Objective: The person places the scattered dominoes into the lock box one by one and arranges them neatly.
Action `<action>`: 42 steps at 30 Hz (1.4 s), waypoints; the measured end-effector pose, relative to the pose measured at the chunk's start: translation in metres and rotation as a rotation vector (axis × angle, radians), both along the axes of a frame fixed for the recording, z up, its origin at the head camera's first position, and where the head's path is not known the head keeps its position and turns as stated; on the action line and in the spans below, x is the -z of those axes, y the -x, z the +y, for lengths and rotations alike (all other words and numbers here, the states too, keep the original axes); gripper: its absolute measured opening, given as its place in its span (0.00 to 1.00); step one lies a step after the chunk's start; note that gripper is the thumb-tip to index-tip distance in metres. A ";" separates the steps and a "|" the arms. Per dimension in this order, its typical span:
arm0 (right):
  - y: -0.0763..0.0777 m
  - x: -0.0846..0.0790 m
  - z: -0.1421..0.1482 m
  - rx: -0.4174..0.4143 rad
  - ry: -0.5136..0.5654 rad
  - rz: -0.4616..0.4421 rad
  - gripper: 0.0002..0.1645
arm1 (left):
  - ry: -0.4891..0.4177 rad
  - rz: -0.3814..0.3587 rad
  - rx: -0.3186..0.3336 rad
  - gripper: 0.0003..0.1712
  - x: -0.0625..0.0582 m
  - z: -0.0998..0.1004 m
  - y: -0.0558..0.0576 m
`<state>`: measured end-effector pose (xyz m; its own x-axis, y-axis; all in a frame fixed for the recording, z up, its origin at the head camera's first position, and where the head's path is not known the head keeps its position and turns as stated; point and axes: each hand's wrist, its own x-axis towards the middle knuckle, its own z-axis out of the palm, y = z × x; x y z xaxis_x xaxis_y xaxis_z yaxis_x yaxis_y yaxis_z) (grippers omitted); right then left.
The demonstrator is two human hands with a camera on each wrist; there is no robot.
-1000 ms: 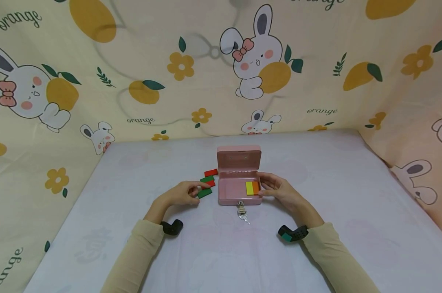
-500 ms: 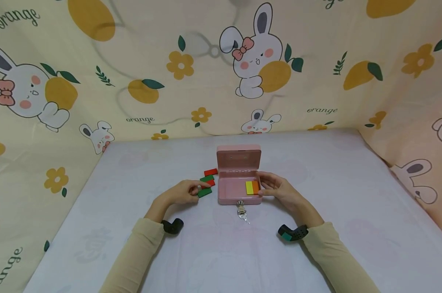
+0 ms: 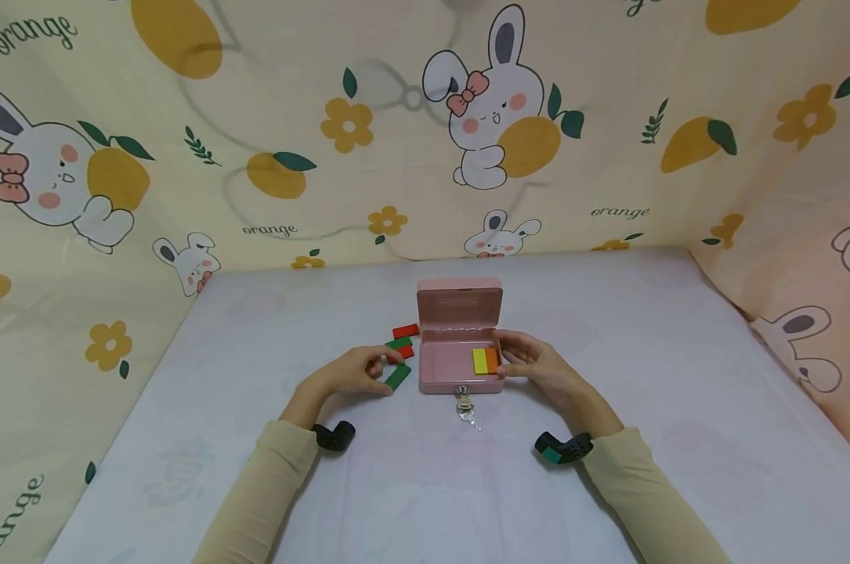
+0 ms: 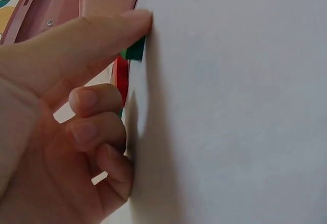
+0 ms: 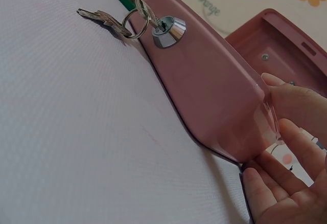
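Observation:
A pink metal cash box (image 3: 440,387) stands with its lid (image 3: 460,304) raised. Inside, at the right, a yellow block (image 3: 479,361) lies beside an orange block (image 3: 492,361). My right hand (image 3: 537,365) grips the right wall, thumb at the rim and fingers along the outside in the right wrist view. To the left of the box, my left hand (image 3: 357,371) pinches a green block (image 3: 399,377) between thumb and index finger, close over the table. The left wrist view shows only its end past the thumb.
Beyond the left fingers lie a red block (image 3: 406,330), a second green block (image 3: 399,343) and another red block (image 3: 406,352), near the box's left side. Keys (image 5: 104,22) on a ring hang from the front lock (image 5: 169,31). A patterned cloth rises behind the white table.
The nearest green block has turned to a steeper slant and shifted slightly right in my left hand, whose thumb has moved right. My right hand and the box have stayed put.

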<state>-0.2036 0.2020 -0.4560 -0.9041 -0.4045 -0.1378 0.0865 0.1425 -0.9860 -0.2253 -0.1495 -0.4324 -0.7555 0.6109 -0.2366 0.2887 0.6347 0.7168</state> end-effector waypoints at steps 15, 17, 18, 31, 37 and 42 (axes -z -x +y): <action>0.001 0.000 -0.001 0.022 -0.021 -0.040 0.39 | 0.003 -0.009 -0.001 0.27 0.001 -0.005 -0.001; 0.001 0.000 -0.001 0.016 -0.026 -0.033 0.39 | -0.003 -0.003 0.001 0.26 0.002 -0.005 -0.001; 0.001 0.000 -0.001 0.020 -0.024 -0.037 0.39 | -0.007 -0.003 -0.001 0.26 0.002 -0.005 -0.001; 0.001 0.000 -0.002 0.019 -0.017 -0.021 0.40 | -0.025 0.005 -0.059 0.24 0.006 -0.004 -0.006; 0.002 0.001 -0.003 0.019 -0.008 -0.016 0.40 | -0.040 0.009 -0.097 0.25 0.005 -0.003 -0.009; 0.002 0.001 -0.002 0.015 -0.021 -0.016 0.40 | -0.057 0.030 -0.124 0.25 0.004 -0.002 -0.011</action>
